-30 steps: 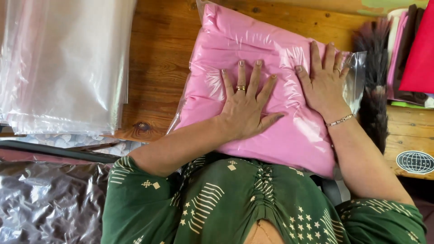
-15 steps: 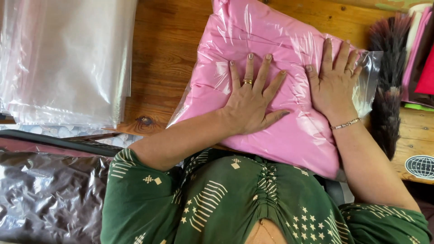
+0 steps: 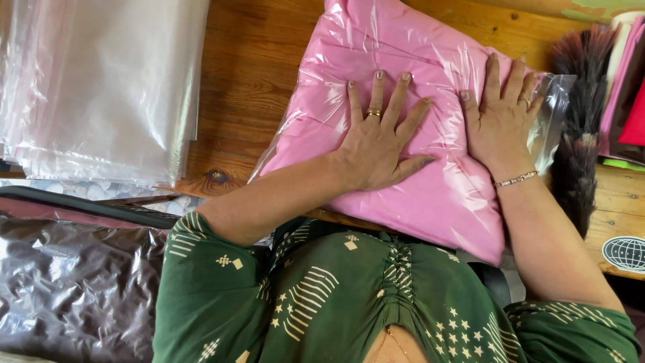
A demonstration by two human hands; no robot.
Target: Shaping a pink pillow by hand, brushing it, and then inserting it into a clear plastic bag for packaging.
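Pink bag (image 3: 410,114) lies flat on the wooden table (image 3: 255,81), puffy and wrapped in shiny clear plastic. Both hands are pressed on top of it. The left hand (image 3: 376,144) is spread wide open with its fingers fanned out, near the middle of the bag. It grips nothing, it just pushes down. The right hand (image 3: 500,117) is also flat and open, on the bag's right side, where the clear plastic sticks out past the pink.

A second ago both hands sat a little lower on the bag. Now they have slid up toward its far end, still pushing. It looks like the air is being squashed out and the bag smoothed flat.

Left of the bag is a pile of clear plastic sheets (image 3: 94,87). Right of the bag lies a dark feather duster (image 3: 581,128).
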